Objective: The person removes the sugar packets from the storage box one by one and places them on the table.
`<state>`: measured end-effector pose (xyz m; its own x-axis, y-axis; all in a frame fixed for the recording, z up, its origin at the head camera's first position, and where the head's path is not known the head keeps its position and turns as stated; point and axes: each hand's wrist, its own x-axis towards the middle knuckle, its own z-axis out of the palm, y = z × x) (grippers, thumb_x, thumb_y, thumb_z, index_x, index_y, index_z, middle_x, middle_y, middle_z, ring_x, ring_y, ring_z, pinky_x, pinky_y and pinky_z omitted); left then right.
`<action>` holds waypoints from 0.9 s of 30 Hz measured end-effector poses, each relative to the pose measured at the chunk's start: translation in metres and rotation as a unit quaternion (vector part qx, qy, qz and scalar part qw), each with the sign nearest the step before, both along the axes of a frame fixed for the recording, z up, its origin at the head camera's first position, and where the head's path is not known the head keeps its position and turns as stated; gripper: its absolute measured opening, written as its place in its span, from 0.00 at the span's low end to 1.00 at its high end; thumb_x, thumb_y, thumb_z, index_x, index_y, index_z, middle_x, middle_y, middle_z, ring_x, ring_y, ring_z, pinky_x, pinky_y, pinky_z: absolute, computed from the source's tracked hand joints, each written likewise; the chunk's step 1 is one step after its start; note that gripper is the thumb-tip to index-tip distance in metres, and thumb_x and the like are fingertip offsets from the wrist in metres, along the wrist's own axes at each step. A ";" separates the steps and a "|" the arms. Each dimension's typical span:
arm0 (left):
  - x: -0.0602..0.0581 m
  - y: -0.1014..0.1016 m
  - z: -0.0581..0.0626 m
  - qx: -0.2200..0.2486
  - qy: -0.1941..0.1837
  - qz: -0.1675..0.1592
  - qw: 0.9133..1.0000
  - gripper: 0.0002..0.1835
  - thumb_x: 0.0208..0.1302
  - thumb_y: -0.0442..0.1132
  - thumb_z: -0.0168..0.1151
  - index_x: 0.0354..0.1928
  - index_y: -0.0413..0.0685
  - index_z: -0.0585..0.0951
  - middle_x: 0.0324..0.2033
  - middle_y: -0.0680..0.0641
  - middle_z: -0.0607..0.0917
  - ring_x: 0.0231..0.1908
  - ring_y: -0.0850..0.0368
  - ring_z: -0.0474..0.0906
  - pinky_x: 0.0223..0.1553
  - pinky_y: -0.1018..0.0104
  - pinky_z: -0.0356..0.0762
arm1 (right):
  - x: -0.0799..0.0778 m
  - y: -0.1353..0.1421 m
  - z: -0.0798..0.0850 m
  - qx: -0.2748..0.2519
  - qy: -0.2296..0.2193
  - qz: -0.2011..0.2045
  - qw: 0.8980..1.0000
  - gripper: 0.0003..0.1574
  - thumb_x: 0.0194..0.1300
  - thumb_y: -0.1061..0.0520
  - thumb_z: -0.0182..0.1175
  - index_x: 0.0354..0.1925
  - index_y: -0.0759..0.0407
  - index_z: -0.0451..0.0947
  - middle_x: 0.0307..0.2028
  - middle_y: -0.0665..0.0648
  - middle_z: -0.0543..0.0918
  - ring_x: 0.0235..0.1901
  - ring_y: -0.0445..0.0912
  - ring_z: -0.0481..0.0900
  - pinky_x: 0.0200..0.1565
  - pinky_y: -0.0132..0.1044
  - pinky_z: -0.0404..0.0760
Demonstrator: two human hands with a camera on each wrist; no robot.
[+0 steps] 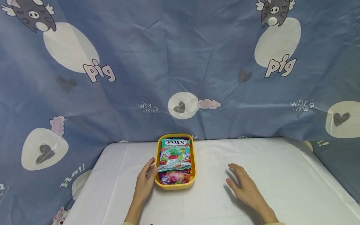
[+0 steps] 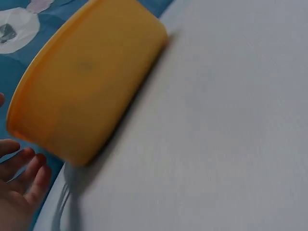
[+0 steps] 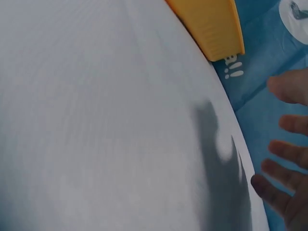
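A yellow plastic basket (image 1: 175,187) stands on the white cloth, its plain side wall (image 2: 91,72) filling much of the left wrist view. On top in it lies a green bag of Fox's Mint Blossom candy (image 1: 175,154), and below that a red and purple candy bag (image 1: 175,177) shows. My left hand (image 1: 145,184) is at the basket's left side, fingers loosely bent; whether it touches the rim I cannot tell. To the right, my right hand (image 1: 246,189) hovers over the cloth with fingers apart and nothing in it.
The white cloth (image 1: 213,203) covers the table. Behind it hangs a blue curtain (image 1: 135,75) with pig prints, close to the basket's far end. The curtain also runs along the table's left and right edges.
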<state>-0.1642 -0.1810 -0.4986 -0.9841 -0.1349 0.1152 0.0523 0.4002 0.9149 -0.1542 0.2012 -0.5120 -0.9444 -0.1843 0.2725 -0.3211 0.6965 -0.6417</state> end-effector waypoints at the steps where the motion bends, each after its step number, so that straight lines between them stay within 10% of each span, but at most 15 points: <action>1: -0.003 0.002 0.000 0.018 0.000 0.005 1.000 0.29 0.69 0.52 0.51 0.70 0.54 0.63 0.67 0.47 0.68 0.63 0.49 0.69 0.63 0.53 0.72 | -0.001 -0.001 0.000 -0.009 0.001 0.001 1.000 0.35 0.66 0.47 0.57 0.67 0.54 0.61 0.65 0.58 0.66 0.63 0.60 0.67 0.60 0.62 0.71; 13: -0.022 0.014 -0.004 0.091 -0.013 0.067 0.994 0.27 0.63 0.34 0.54 0.66 0.51 0.70 0.61 0.41 0.74 0.55 0.46 0.76 0.56 0.58 0.79 | -0.004 -0.010 -0.005 -0.043 0.005 -0.006 0.999 0.29 0.65 0.53 0.59 0.63 0.55 0.66 0.60 0.54 0.73 0.55 0.51 0.76 0.52 0.47 0.81; 22: -0.020 0.008 -0.015 0.115 0.000 0.032 0.993 0.26 0.68 0.38 0.54 0.67 0.54 0.67 0.67 0.45 0.69 0.62 0.47 0.72 0.62 0.62 0.73 | -0.007 -0.017 -0.002 -0.129 -0.011 0.028 0.991 0.27 0.68 0.55 0.56 0.63 0.55 0.66 0.61 0.52 0.72 0.59 0.49 0.73 0.54 0.37 0.81; 27: -0.011 0.010 0.000 0.090 0.040 0.010 0.995 0.25 0.68 0.34 0.53 0.67 0.43 0.67 0.65 0.40 0.70 0.60 0.43 0.73 0.58 0.66 0.76 | -0.011 -0.022 0.001 -0.146 -0.002 0.040 0.988 0.25 0.69 0.56 0.54 0.63 0.57 0.67 0.60 0.55 0.74 0.57 0.52 0.76 0.53 0.35 0.81</action>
<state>-0.1756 -0.1709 -0.4985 -0.9698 -0.1802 0.1644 0.1206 0.2315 0.9653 -0.1651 0.1789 -0.5114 -0.9310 -0.1722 0.3218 -0.3649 0.4533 -0.8133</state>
